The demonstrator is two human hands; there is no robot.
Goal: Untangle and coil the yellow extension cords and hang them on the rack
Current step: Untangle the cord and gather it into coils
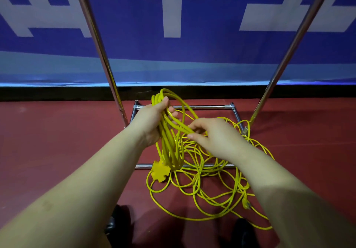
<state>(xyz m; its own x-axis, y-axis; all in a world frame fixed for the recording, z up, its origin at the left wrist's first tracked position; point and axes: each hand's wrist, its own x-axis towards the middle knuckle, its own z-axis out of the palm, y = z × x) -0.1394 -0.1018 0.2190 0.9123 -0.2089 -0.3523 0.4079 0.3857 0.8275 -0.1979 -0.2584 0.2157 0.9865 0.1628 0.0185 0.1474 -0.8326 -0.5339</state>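
My left hand (152,120) grips a bundle of several coiled loops of yellow extension cord (169,132) that hangs down from it. A flat yellow socket block (160,171) dangles at the bottom of the bundle. My right hand (213,137) pinches a strand of the same cord just right of the bundle. A loose tangle of yellow cord (208,180) lies on the red floor below both hands, with a yellow plug (246,204) at its right side. The chrome rack (100,47) rises on two slanted poles, its base frame under the tangle.
A blue and white banner (173,26) hangs behind the rack. The rack's right pole (296,43) and base bars (200,107) enclose part of the cord pile. Dark shoes (121,218) show at the bottom edge on the red floor.
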